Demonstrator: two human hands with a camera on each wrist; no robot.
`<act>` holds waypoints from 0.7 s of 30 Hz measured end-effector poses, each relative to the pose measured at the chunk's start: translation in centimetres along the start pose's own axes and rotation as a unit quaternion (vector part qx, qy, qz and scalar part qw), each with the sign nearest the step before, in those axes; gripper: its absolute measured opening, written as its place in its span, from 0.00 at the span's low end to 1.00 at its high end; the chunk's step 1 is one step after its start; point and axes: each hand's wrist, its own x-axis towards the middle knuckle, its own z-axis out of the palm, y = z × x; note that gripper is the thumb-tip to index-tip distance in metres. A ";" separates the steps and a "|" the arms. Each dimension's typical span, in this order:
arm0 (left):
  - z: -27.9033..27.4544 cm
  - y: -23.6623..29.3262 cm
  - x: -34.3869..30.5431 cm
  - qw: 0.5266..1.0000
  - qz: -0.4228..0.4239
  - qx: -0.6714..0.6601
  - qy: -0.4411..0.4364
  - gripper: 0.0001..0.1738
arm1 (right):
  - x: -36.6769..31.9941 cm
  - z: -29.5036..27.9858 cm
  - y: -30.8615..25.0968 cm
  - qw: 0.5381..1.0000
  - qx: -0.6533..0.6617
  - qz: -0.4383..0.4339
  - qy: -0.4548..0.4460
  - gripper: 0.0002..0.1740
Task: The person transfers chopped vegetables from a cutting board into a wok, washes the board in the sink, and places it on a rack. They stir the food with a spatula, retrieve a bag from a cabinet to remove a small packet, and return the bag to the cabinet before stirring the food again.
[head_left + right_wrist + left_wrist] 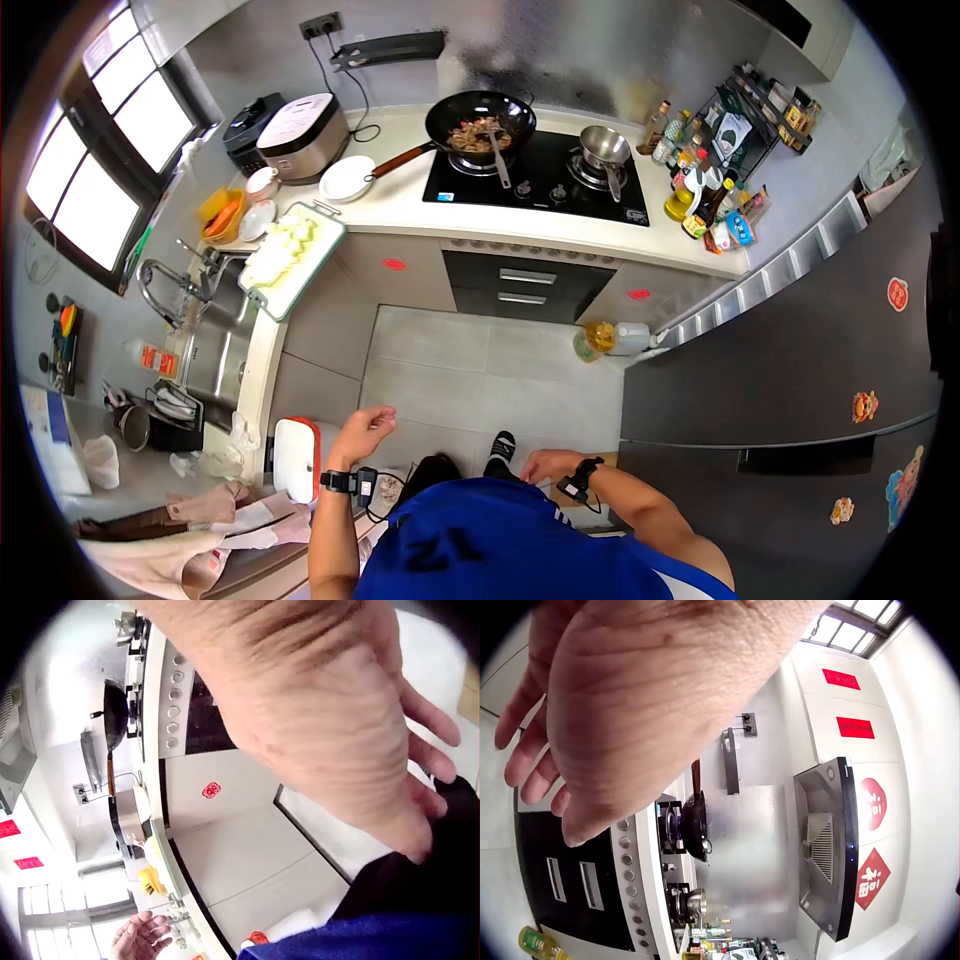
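My left hand hangs over the floor at the front left, fingers loosely bent and nothing in them. Its palm and heel fill much of the left wrist view. Low beside my body, my right hand is relaxed and holds nothing; the right wrist view shows its fingers loose near a dark trouser leg. Ahead of both hands, a black wok with browned food and a metal spatula sits on the left burner. A small steel saucepan stands on the right burner.
At the counter's left corner lies a cutting board with pale cut pieces, beside the sink. A white plate and rice cooker stand nearby. Bottles crowd the right end. The dark fridge borders the right side; oil jugs stand on the floor.
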 end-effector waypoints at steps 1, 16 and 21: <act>-0.4 0.3 0.7 1.000 -0.013 0.000 -0.005 0.21 | 0.5 -0.4 -0.5 0.999 -0.019 0.004 -0.037 0.19; -9.6 -4.4 16.9 0.997 0.061 0.047 0.014 0.23 | 7.9 -12.7 -4.9 0.982 0.033 -0.004 0.185 0.24; -15.0 -7.4 19.6 0.998 0.019 0.024 0.050 0.23 | 11.2 -17.0 -15.0 0.965 0.170 0.097 0.172 0.28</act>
